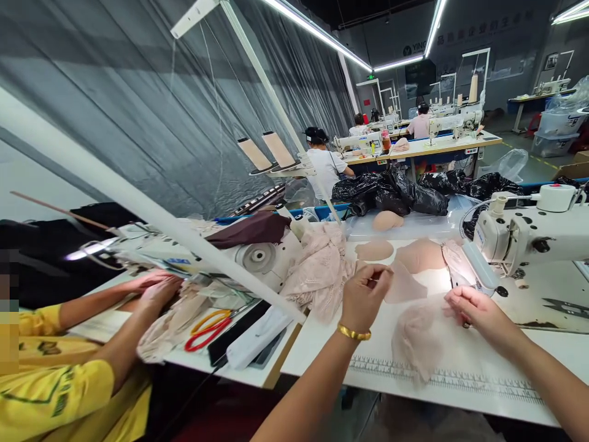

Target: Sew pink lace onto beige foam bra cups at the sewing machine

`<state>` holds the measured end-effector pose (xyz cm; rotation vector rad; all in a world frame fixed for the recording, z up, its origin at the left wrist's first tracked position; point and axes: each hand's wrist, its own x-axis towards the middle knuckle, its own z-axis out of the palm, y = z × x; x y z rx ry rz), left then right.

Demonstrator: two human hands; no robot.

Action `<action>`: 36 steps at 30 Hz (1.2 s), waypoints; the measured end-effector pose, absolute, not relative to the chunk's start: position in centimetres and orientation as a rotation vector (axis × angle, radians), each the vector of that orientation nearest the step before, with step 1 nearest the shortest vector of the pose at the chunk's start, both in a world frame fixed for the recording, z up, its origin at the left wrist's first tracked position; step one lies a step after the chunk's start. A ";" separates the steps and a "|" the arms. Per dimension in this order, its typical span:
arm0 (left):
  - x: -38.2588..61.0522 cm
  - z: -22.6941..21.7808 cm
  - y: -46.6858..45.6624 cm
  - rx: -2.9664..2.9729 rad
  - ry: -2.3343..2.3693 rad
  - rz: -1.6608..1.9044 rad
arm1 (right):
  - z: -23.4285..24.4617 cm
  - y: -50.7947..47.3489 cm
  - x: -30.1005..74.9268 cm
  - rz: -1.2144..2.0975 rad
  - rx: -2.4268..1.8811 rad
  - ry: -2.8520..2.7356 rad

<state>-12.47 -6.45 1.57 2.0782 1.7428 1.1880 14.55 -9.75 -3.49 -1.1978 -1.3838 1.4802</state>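
Observation:
My left hand (363, 298), with a gold bangle on the wrist, is raised above the white sewing table (464, 374) and pinches the edge of a thin beige cup piece (405, 283). My right hand (473, 310) rests on the table near the needle of the white sewing machine (529, 236), fingers curled on pink fabric (453, 261) fed under the machine. A beige lace cup (416, 337) lies on the table between my two hands.
More beige cups (375, 250) and a heap of pink lace (319, 270) lie further back. Black bags (396, 190) are piled behind. At the left a person in yellow works at another machine, with red and orange scissors (207, 328) beside them. Black snips (564, 307) lie at the right.

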 end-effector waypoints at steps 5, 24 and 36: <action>-8.4 0.9 -8.8 1.621 1.372 1.234 | -3.4 -9.9 14.6 1.462 -1.160 -1.382; -5.3 6.6 -7.6 1.631 0.201 0.103 | 10.1 -14.6 16.4 1.083 -1.114 -2.417; -7.5 4.5 -6.7 2.792 0.857 0.789 | 3.9 -14.5 17.0 -0.216 -1.107 -2.178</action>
